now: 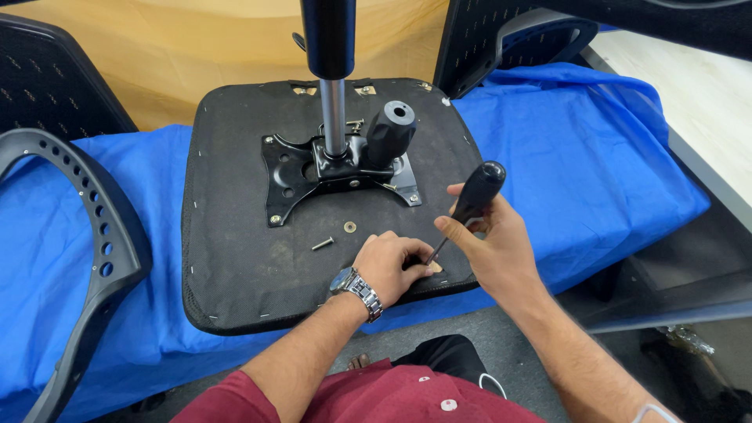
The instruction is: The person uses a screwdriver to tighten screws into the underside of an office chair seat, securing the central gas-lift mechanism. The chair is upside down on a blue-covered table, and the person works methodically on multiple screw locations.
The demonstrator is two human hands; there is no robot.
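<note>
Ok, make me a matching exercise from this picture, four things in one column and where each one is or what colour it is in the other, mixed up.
Things:
1. screwdriver
2. loose screw
3. wristwatch
4. cloth

Place or colour:
A. blue, spread under the seat base
B. on the left wrist
C. gripped in the right hand
D. lying free on the black seat underside, beside a washer

Pairs: 1-C, 2-D, 3-B, 4-A
</note>
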